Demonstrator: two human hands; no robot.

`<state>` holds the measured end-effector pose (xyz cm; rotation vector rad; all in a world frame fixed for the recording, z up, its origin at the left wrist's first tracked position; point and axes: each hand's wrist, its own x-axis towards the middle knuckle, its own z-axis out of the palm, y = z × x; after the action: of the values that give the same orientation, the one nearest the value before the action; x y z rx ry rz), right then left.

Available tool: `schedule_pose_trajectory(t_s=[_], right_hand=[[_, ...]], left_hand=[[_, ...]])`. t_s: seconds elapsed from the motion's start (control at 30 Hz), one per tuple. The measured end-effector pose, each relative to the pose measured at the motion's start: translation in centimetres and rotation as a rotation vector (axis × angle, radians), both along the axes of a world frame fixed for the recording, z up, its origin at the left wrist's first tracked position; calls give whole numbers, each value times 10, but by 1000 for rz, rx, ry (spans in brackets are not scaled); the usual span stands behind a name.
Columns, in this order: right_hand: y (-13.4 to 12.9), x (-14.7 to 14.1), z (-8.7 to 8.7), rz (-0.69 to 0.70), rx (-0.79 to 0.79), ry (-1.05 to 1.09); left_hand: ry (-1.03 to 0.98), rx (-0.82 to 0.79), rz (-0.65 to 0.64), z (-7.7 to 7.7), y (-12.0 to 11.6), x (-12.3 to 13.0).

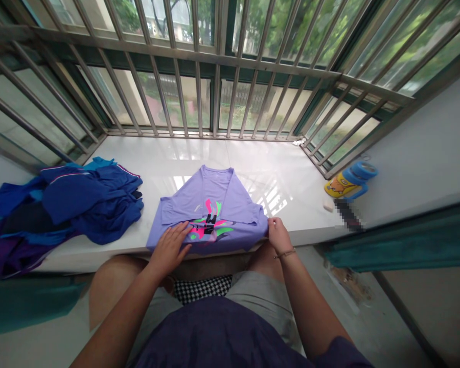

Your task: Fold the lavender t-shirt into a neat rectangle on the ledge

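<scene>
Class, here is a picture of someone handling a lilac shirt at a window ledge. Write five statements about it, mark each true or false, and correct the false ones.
1. The left hand lies on the lilac shirt. True.
2. A bracelet circles the wrist of the right hand. True.
3. The right hand rests on the pile of clothes. False: the right hand is closed at the edge of the lilac shirt, and the pile of clothes lies on the far left.
4. The bottle is all red. False: the bottle is blue and yellow.
5. The lilac shirt has a colourful print on it. True.
</scene>
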<state>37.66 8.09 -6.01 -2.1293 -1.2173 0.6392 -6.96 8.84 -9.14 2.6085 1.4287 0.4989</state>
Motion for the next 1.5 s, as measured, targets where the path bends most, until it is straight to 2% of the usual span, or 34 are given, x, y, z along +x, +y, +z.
schedule_pose_trajectory(t_s=[0.17, 0.4, 0.57, 0.63, 0.7, 0.8, 0.87, 0.93, 1.03, 1.17, 1.3, 1.5], right_hand=[[6, 0, 3, 41, 8, -25], [-4, 10, 3, 66, 28, -1], [-3, 11, 10, 203, -54, -236], [1, 2, 18, 244, -58, -397], [6, -16, 25, 279, 19, -555], [14, -52, 25, 443, 105, -673], [19, -76, 19, 544, 28, -693], [25, -91, 10, 572, -80, -702], [39, -97, 3, 601, -130, -692], [68, -90, 5, 682, -106, -677], [109, -89, 7, 722, -119, -676], [174, -97, 3, 732, -135, -655]], left_hand=[[8, -6, -1, 1, 0, 0], [8, -32, 3, 0, 0, 0], [-4, -85, -22, 7, 2, -1], [-13, -115, -22, 16, 8, 3], [-30, -139, 8, 26, 19, 10], [-50, -93, 99, 38, 42, 27], [-14, -50, 146, 38, 58, 40], [71, -61, 159, 34, 70, 50], [165, -117, 167, 23, 81, 57], [135, -119, 224, 14, 90, 57], [112, -135, 262, 14, 110, 56], [146, -162, 290, 20, 163, 49]])
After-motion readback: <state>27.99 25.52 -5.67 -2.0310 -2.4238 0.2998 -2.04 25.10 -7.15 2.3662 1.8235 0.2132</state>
